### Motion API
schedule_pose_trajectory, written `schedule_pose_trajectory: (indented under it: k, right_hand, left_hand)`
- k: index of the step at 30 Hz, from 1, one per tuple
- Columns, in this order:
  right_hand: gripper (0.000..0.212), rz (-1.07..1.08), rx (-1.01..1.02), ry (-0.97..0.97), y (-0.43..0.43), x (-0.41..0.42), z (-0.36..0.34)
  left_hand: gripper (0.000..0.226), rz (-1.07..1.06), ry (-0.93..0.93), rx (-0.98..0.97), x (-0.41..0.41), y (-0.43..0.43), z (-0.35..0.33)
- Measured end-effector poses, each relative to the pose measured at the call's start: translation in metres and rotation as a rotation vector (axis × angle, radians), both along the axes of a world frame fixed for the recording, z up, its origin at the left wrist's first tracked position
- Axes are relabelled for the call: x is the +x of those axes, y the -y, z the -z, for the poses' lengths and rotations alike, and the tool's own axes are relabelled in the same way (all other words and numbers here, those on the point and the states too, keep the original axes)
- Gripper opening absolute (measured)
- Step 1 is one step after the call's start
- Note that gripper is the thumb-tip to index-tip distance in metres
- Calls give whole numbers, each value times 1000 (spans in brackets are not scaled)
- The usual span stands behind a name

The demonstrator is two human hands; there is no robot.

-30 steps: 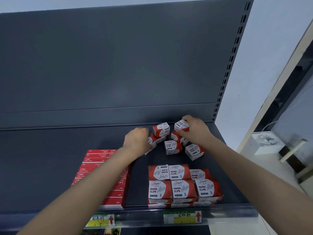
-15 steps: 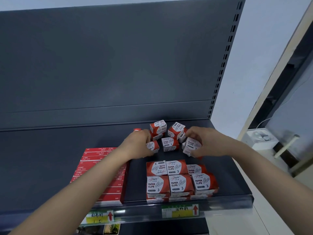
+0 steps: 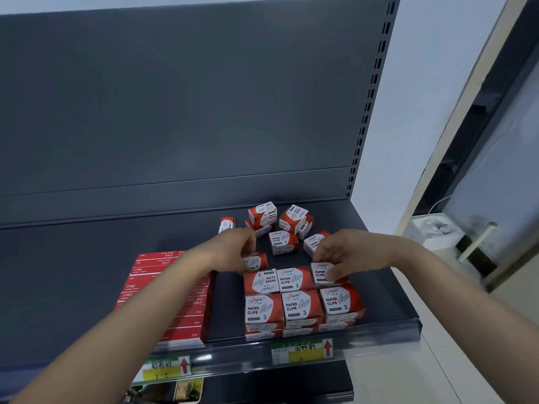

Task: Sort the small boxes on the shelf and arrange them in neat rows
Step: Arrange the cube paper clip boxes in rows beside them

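We sort the shelf (image 3: 75, 258).
Our left hand (image 3: 234, 249) pinches the left box (image 3: 256, 261); our right hand (image 3: 350, 255) grips the right box (image 3: 320, 273).

Left hand (image 3: 233, 249) hides half of paper-clip box (image 3: 256, 262); right hand (image 3: 350, 255) masks corner of second paper-clip box (image 3: 320, 272); price labels (image 3: 300, 349) blurred, illegible.

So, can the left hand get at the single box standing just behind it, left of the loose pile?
Probably yes: the single box stands close behind the left hand with nothing between them. But this hand seems to hold a second box, so it would need to put that down first.
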State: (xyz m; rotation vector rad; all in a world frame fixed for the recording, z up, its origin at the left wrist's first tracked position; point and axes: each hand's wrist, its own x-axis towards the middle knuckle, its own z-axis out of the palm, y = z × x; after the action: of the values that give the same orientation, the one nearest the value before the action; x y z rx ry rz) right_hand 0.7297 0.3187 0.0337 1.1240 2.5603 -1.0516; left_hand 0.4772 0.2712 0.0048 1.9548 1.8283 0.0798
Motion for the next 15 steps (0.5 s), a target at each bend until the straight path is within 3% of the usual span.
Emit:
schedule_pose_trajectory:
  k: [4,10,15]
  right_hand:
    - [23,11,-31,-21,-2,0,4]
    - [20,12,-32,-39,-5,0,6]
    - [22,177,310,-48,-23,1,12]
  left_hand:
    - [58,-18,55,-100,-5,3,-3]
    - [55,-2,93,-165,-13,2,-2]
    - [52,-1,155,-156,-13,2,-2]
